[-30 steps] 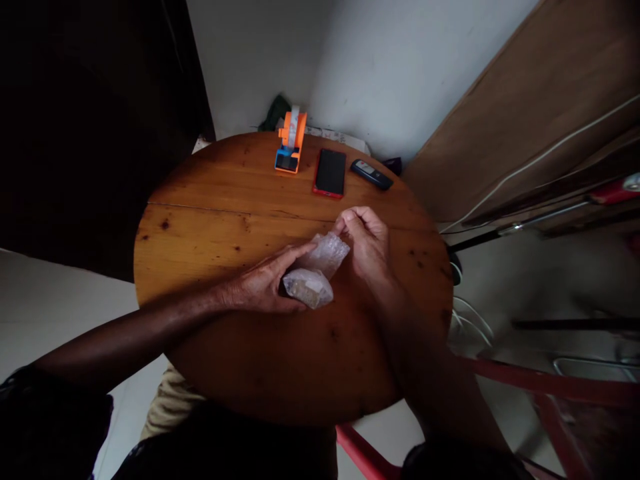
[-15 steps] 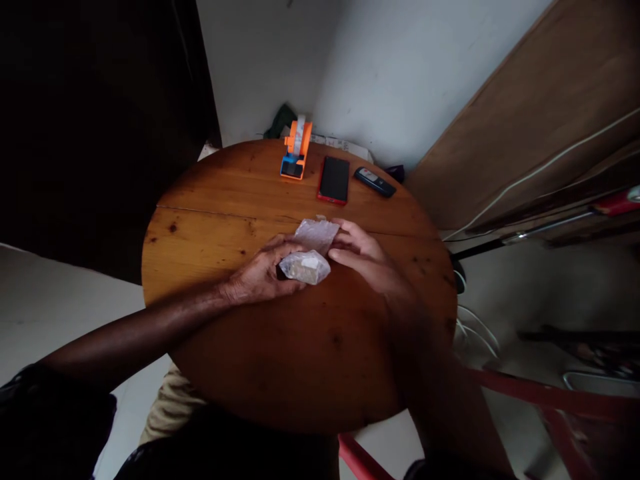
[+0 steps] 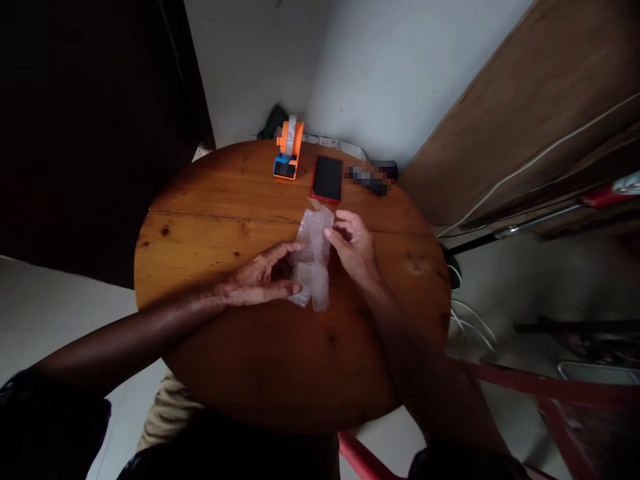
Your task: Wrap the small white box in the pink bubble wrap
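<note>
A translucent plastic wrap (image 3: 314, 250), which looks like bubble wrap, lies on the round wooden table in front of me. A smoother strip, like clear tape, runs along it, and a narrow tip sticks up at its far end. At its left edge is my left hand (image 3: 257, 275), thumb and fingers apart, fingertips touching the plastic. My right hand (image 3: 354, 243) hovers by the upper right edge, fingers slightly curled and apart from the thumb, whose tip is at the plastic. Whether something is inside the wrap I cannot tell.
Towards the back of the wooden table (image 3: 200, 193) stand an orange and blue tape dispenser (image 3: 289, 150), a black tablet-like device with a red edge (image 3: 327, 179) and a blurred dark object (image 3: 369, 180). A white wall rises behind. A red chair (image 3: 505, 377) is at the right.
The plastic bundle has gone from bunched up in my left hand to lying stretched out on the table. My left hand has loosened; my right hand has moved slightly up and left.
</note>
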`<state>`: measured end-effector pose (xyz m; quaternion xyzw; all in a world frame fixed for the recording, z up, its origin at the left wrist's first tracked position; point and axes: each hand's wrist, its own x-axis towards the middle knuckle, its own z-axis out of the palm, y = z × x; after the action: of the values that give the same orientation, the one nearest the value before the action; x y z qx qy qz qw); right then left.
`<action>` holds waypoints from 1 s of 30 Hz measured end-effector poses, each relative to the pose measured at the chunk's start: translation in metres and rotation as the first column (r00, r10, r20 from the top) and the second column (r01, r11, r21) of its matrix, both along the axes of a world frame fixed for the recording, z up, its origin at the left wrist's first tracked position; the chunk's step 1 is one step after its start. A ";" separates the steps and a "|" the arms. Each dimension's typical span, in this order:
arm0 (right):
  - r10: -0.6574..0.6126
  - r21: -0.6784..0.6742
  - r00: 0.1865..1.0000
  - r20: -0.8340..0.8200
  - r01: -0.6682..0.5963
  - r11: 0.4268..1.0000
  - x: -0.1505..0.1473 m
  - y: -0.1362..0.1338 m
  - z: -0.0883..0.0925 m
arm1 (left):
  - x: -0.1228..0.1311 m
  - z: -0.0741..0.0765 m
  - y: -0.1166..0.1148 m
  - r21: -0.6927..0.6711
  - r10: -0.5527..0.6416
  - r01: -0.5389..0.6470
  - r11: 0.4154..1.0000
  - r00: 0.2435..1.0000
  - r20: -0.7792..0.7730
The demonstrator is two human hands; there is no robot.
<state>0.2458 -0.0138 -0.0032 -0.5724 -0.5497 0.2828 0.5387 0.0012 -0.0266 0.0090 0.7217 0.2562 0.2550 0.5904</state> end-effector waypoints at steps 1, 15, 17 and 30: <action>-0.041 0.037 0.998 0.038 0.039 0.999 0.001 -0.001 0.002 | 0.000 0.000 0.001 -0.043 0.003 -0.003 0.999 1.000 -0.004; 0.069 -0.050 0.940 0.333 -0.055 0.997 -0.028 -0.033 0.019 | -0.001 -0.002 0.008 -0.138 0.043 -0.016 0.990 0.980 0.192; 0.034 -0.057 0.975 0.219 -0.022 0.998 -0.020 -0.027 0.017 | -0.002 -0.002 0.010 -0.147 0.082 -0.052 0.988 0.976 0.201; 0.001 -0.183 0.968 -0.250 -0.048 0.982 -0.012 -0.017 0.014 | -0.008 0.001 0.018 0.330 0.442 -0.439 0.836 0.894 0.070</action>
<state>0.2341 -0.0303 0.0108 -0.5737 -0.4559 0.4093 0.5435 -0.0064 -0.0083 0.0104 0.7346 0.3705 0.4208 0.3823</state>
